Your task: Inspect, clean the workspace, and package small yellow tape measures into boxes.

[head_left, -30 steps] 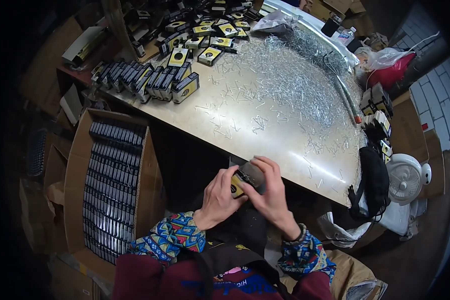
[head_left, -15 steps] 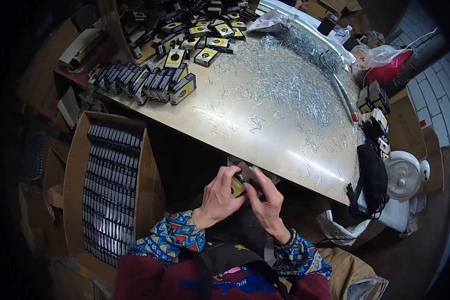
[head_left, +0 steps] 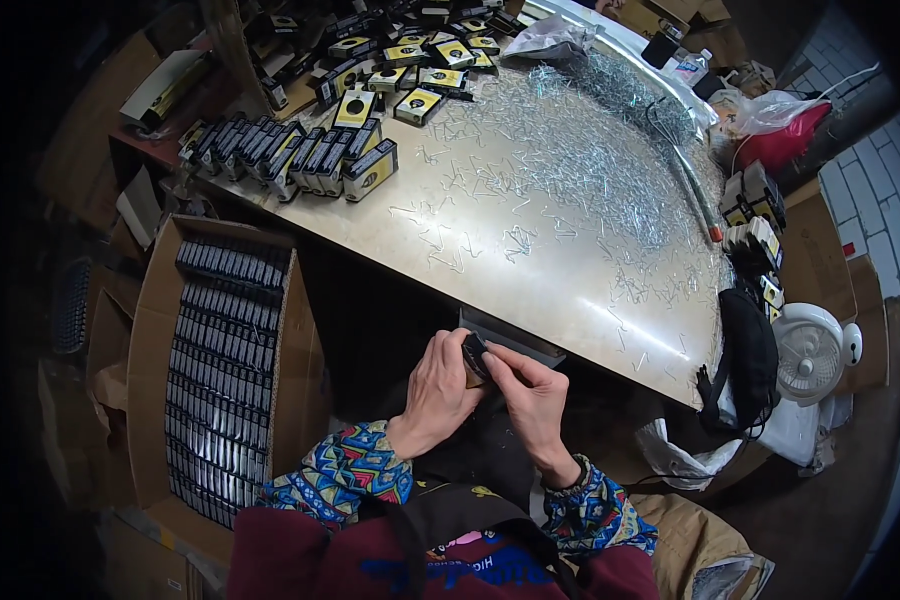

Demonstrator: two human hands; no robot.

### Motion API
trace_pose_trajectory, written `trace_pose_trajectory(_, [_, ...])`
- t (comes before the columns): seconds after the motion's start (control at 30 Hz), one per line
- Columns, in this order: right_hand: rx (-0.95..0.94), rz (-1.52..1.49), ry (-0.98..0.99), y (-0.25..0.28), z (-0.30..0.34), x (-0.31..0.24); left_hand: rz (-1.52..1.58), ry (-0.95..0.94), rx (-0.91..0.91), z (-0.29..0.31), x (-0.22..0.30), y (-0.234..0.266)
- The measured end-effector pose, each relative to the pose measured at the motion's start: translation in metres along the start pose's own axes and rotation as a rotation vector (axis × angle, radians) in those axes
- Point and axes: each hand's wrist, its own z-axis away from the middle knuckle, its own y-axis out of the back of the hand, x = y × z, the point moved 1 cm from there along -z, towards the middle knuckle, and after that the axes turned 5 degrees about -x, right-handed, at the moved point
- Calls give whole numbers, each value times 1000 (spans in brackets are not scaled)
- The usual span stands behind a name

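Note:
In front of my lap, below the table's near edge, my left hand grips a small box. Its dark top end shows between the hands; most of the box is hidden by my fingers. My right hand is closed in a pinch, thumb and fingertips pressed at that dark end. Whether it pinches a flap or something else, I cannot make out. Just beyond the fingers, a dark grey ledge sticks out under the tabletop.
Bent metal wire pieces spread over the table. Yellow-and-black boxes stand in a row at its left; others lie heaped behind. A carton of packed boxes stands left. At right are a black bag and white fan.
The yellow side of the box and the grey-brown flap at its top no longer show; a dark end shows instead. My right fingers have drawn together into a pinch over it.

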Motion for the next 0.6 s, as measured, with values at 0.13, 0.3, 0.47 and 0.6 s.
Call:
trace_pose_trajectory(0.13, [18,52,74,-5,-1,-2,1,15,22,-1,-2,-2])
trace_pose_trajectory(0.3, [12,282,243,-13,2,0,59,97,-25,-3,-6,-1])
trace_pose_trajectory(0.47, [47,475,567,6,-9,-2,119,88,-79,-18,12,4])
trace_pose_trajectory(0.6, [368,644,590,70,-50,-9,-37,-124,27,-33,18,28])
